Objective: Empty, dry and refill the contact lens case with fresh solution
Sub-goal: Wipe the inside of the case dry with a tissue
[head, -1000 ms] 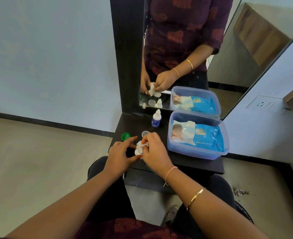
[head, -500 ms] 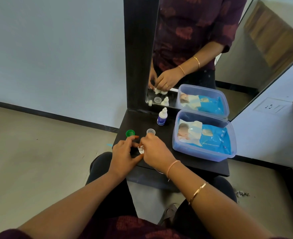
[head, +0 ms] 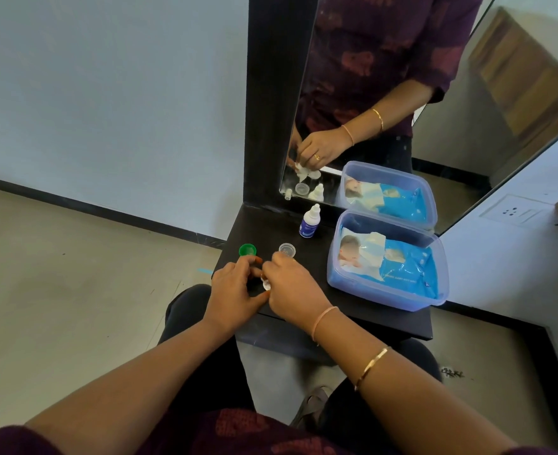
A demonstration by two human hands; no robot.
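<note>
head view: clear blue tub (head: pixel 381 292) on the right of the tabletop (head: pixel 343 318), open-topped, holds one blue wet-wipes pack (head: pixel 405 266) lying flat. solution bottle (head: pixel 309 222) upright near the mirror (head: pixel 386 77), white nozzle on. green cap (head: pixel 247 249) and clear cap (head: pixel 287 249) sit apart just beyond the fingertips, look open side up, contents unreadable. lens case (head: pixel 266 285) is between both hands near the tabletop's front, only a white sliver shows. left hand (head: pixel 235 292) grip clamped on lens case. right hand (head: pixel 294 290) grip pinches tissue (head: pixel 302 172), clear only in the reflection. wells hidden, bottle label too small.
</note>
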